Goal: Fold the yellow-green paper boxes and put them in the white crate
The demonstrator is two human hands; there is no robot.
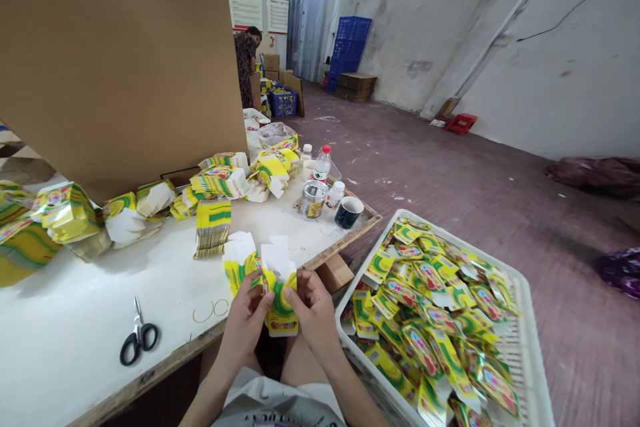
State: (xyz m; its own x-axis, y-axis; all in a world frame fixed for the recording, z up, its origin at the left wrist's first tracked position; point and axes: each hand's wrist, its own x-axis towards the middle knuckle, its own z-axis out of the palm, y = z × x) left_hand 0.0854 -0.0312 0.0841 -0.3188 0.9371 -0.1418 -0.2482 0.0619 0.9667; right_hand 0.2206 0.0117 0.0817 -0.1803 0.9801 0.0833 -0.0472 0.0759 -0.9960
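Left forearm (pixel 216 377) and right forearm (pixel 354 383) angle up from the bottom edge, and there, just below centre, left hand (pixel 249 310) and right hand (pixel 316 312) work close together, thumbs pinching, tips angled inward, fingers curled!

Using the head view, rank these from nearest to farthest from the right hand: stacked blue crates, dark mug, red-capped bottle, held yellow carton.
From the right hand:
1. Held yellow carton: in its grip.
2. Dark mug: ahead, near the table corner.
3. Red-capped bottle: beyond the mug, slightly left.
4. Stacked blue crates: far across the room.
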